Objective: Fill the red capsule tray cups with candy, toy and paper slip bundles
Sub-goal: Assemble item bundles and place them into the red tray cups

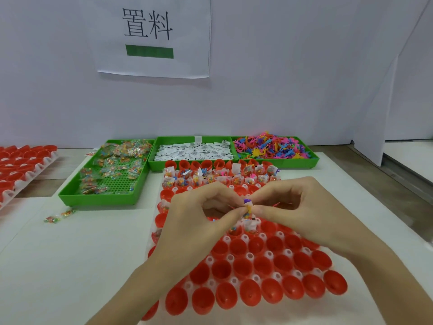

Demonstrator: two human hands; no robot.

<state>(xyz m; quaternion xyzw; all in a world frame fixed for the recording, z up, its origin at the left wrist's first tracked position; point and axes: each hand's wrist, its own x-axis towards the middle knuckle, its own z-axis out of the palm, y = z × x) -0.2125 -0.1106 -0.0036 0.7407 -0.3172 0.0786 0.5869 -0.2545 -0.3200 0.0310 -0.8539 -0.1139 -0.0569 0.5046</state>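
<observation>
Pinching one bundle [248, 208] with both hands, left [199, 219] and right [297, 207], above red capsule tray [255, 273].
Behind: green bins of candy packets [112, 170], paper slips [194, 152], toys [271, 146].

A small packing or assembly workstation, not a home. A printed sign [153, 34] with Chinese characters and a green bar hangs on a plain white partition [304, 78]. On the white table [82, 242], green bins [70, 195] hold sorted candy, slips and toys beside red cup trays [257, 277].
</observation>
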